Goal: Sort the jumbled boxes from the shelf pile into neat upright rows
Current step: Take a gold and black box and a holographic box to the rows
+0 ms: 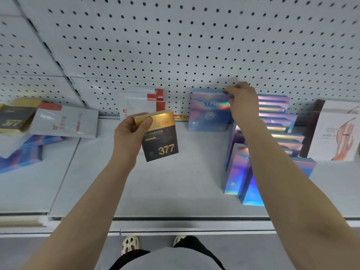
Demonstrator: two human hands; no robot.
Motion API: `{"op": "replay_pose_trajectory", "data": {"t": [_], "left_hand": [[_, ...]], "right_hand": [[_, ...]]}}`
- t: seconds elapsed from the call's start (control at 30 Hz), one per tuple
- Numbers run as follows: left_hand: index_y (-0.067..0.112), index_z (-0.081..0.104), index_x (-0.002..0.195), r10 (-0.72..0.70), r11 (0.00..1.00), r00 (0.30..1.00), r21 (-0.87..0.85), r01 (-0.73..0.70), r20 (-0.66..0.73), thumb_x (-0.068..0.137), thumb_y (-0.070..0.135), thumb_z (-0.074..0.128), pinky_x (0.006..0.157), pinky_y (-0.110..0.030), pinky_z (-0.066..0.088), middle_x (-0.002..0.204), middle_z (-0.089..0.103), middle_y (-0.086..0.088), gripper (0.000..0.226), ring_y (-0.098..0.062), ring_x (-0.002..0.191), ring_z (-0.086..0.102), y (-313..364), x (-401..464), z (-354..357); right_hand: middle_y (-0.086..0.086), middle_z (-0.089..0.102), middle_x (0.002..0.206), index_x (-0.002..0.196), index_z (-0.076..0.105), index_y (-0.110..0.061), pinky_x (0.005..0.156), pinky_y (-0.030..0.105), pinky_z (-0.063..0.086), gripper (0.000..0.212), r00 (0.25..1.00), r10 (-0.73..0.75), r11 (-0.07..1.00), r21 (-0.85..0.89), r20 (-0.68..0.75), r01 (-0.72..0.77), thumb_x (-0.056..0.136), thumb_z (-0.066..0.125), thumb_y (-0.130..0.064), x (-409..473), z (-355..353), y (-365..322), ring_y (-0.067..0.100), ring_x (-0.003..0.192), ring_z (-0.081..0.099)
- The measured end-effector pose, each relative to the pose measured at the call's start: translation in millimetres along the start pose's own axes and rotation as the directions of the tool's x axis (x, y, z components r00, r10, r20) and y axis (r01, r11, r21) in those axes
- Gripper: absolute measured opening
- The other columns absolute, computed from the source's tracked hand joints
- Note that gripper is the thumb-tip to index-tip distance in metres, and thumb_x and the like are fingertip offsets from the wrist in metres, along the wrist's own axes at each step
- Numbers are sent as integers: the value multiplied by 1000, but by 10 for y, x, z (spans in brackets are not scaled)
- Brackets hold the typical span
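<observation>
Head view: left hand grips the black-and-gold 377 box above the shelf; right hand pinches the top corner of the blue SYRI box upright against the pegboard; iridescent row just beside it.

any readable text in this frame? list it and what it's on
"377": gold numerals on the black-and-gold box in the left hand.
"377": on the black-and-gold box in the left pile, blurred but legible.
"SYRI": partial, on the holographic blue box the right hand grips; the rest is hidden.
Unreadable: small print on the held box, red marks on the white box, print on the white box at far right.
</observation>
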State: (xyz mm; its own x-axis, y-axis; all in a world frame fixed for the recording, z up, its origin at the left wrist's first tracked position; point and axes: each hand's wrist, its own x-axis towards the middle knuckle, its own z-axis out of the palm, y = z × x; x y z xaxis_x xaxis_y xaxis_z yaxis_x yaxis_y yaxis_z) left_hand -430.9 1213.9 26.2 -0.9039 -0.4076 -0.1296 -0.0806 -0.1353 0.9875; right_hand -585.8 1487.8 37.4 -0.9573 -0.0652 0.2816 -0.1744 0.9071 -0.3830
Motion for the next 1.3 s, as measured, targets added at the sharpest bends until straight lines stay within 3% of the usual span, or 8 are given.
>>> {"op": "replay_pose_trajectory", "data": {"t": [0.17, 0.37, 0.5, 0.7, 0.87, 0.93, 1.13, 1.3], "left_hand": [[15, 66, 105, -8, 1000, 1000, -4, 8, 0, 90, 16, 66, 71, -29, 56, 92, 71, 0, 15, -14, 81, 67, -2, -50, 8], [17, 66, 102, -14, 1000, 1000, -13, 14, -5, 91, 16, 66, 66, -25, 55, 92, 72, 0, 12, -12, 80, 69, 9, -144, -42], [13, 66, 107, -35, 999, 999, 0, 35, -17, 90, 17, 66, 68, -25, 56, 96, 73, -3, 17, -14, 82, 71, -4, -228, -72], [13, 66, 109, -55, 998, 998, 27, 55, 1, 91, 21, 66, 73, -28, 58, 101, 73, -8, 20, -19, 87, 71, -106, -471, 19], [14, 65, 110, -80, 995, 989, 66, 72, 128, 92, 21, 63, 67, -24, 57, 96, 71, -5, 20, -16, 83, 70, -160, -794, 200], [17, 66, 108, -88, 993, 976, 93, 70, 199, 92, 21, 63, 70, -27, 59, 95, 71, -5, 17, -17, 83, 70, -205, -915, 299], [16, 67, 110, -69, 980, 894, 198, -23, 443, 92, 16, 64, 68, -18, 52, 94, 69, 1, 18, -6, 81, 67, -407, -1373, 760], [29, 67, 100, -6, 961, 796, 223, -162, 605, 87, 9, 68, 90, -30, 52, 98, 71, 7, 24, -9, 92, 67, -547, -1672, 1317]], "right_hand": [[16, 52, 131, 132, 58, -9, 90, 36, 44, 56, 999, -41, 994, -100, 23, 43, 81, 53, 14, -50, 74, -18, 38, 116, 49], [15, 46, 143, 139, 48, -8, 106, 42, 36, 53, 994, -69, 987, -139, 84, 81, 89, 55, 4, -108, 58, -60, 37, 132, 38], [14, 60, 129, 128, 61, -9, 98, 38, 40, 38, 993, -116, 990, 85, 11, 115, 92, 53, -3, -327, 22, -350, 36, 119, 51], [-5, 71, 101, 108, 70, -16, 82, 20, 46, 21, 984, -148, 879, 469, 97, 85, 94, 55, -9, -1026, -64, -656, 11, 88, 60], [-12, 68, 94, 112, 66, -20, 82, 21, 48, 17, 937, -110, 726, 670, 332, -152, 100, 54, -22, -1607, -284, -554, -4, 86, 62], [-11, 69, 97, 115, 65, -18, 84, 24, 50, 19, 920, -85, 695, 685, 382, -219, 98, 58, -25, -1824, -367, -460, -1, 89, 62], [0, 66, 87, 103, 62, -19, 70, 30, 49, 11, 920, 122, 574, 730, 373, -372, 95, 62, -11, -2565, -655, 71, 13, 80, 57], [-15, 66, 79, 105, 63, -20, 72, 30, 55, 10, 908, 311, 556, 722, 280, -413, 97, 60, -15, -3082, -1131, 904, 7, 79, 61]]}}
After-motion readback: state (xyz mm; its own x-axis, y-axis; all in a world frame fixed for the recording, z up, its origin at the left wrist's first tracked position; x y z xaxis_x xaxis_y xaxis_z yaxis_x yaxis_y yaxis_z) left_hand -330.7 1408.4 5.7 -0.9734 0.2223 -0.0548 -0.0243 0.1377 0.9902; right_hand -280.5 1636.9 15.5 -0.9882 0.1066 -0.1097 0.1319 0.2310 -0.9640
